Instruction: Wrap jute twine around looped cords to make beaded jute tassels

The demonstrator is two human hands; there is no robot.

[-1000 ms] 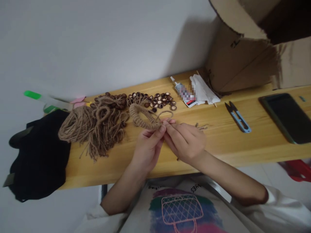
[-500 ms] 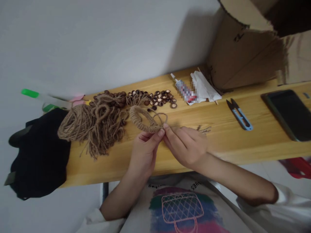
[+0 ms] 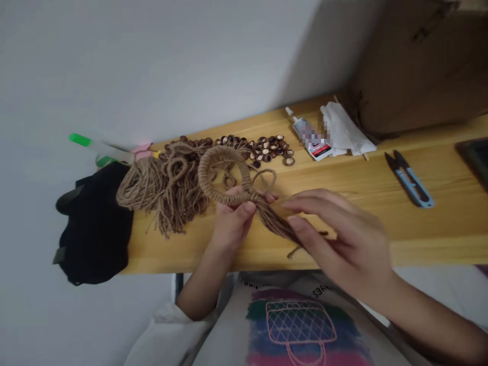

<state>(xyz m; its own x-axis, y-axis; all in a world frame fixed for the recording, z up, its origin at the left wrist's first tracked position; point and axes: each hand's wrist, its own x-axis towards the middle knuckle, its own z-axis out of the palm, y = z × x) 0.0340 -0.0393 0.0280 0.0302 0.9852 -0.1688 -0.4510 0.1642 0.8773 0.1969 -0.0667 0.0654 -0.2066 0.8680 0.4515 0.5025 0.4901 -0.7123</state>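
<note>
A ring wrapped in brown jute twine (image 3: pixel 204 175) is tilted up above the table, pinched near its knot by my left hand (image 3: pixel 234 216). From the knot a bundle of loose twine strands (image 3: pixel 276 223) hangs down to the right, and a thin loop of twine (image 3: pixel 271 175) stands out beside it. My right hand (image 3: pixel 343 239) is at the lower end of the strands, its thumb and fingers apart. The strand ends pass partly behind its thumb. Left of the ring lie a ball of twine (image 3: pixel 139 185) and a tangled heap of twine pieces (image 3: pixel 175 203).
Several brown nut shell halves (image 3: pixel 267 147) lie behind the ring. A glue tube (image 3: pixel 310 140), white tissue (image 3: pixel 345 129) and thread snips (image 3: pixel 412 180) are to the right. A cardboard box (image 3: pixel 423 76) stands back right, a phone (image 3: pixel 475 157) at the edge, a black cloth item (image 3: pixel 97 223) left.
My right hand has let go near the knot and moved right and down along the strands, which now show. The ring has turned more face-on, and the view has shifted.
</note>
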